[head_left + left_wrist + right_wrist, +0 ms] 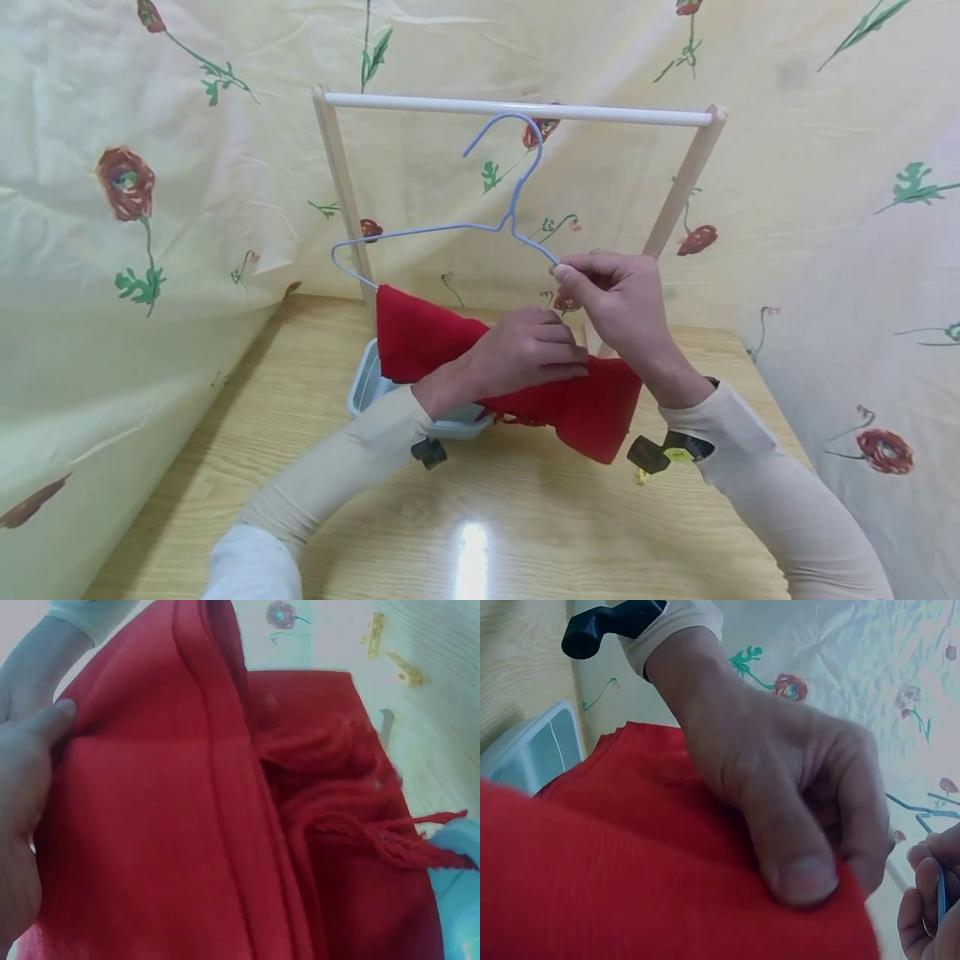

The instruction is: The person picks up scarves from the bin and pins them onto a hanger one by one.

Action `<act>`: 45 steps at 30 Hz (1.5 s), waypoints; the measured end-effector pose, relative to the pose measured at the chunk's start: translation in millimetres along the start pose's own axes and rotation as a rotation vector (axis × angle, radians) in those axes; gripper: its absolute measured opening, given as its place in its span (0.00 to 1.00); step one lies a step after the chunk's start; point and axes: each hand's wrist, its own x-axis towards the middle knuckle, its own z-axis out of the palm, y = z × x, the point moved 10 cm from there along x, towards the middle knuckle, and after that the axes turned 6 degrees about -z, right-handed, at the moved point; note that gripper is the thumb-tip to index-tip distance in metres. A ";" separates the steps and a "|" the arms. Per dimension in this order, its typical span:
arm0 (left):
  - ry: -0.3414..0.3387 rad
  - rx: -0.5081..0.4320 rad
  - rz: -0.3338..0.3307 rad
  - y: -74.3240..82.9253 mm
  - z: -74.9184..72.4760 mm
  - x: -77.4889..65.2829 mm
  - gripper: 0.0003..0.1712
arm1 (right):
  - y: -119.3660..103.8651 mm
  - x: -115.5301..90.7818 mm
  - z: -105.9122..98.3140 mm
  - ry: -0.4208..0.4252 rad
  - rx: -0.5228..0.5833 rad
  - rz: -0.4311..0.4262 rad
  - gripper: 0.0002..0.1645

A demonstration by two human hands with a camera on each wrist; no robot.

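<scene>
A blue wire hanger is held up in front of the rack, its hook near the white rail in the head view. My right hand pinches the hanger's right shoulder between thumb and fingers. A folded red scarf with a twisted fringe lies across the lower part of the hanger and droops towards the right. My left hand grips the scarf near its middle, the thumb pressed on the cloth in the right wrist view. Cloth and hands hide most of the hanger's lower bar.
Behind the hanger stands a wooden rack with a white rail. A light blue basin sits on the wooden table, partly under the scarf. Yellow clothes pegs lie on the table. Flowered cloth surrounds the workspace.
</scene>
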 end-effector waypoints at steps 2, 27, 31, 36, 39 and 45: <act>0.027 0.023 0.049 6.5 -1.8 -1.0 0.14 | 0.4 0.9 -1.6 0.009 0.014 -0.002 0.10; -0.155 0.005 -0.363 -45.1 9.3 -24.0 0.24 | 3.4 -2.6 -3.7 -0.011 -0.018 -0.042 0.08; -0.152 0.044 -0.310 -42.7 10.3 -23.3 0.21 | 4.1 -3.3 -4.6 -0.011 -0.023 -0.038 0.08; -0.072 0.052 -0.182 -33.0 1.8 -23.5 0.18 | 7.5 -3.8 -10.4 0.001 -0.017 -0.024 0.09; -0.002 0.046 -0.087 -25.3 -9.2 -26.9 0.17 | 8.3 -3.4 -16.1 0.021 -0.061 -0.033 0.09; 0.001 -0.085 -0.088 -27.6 -24.6 -33.7 0.16 | 8.0 -3.7 -20.7 0.037 -0.108 -0.062 0.08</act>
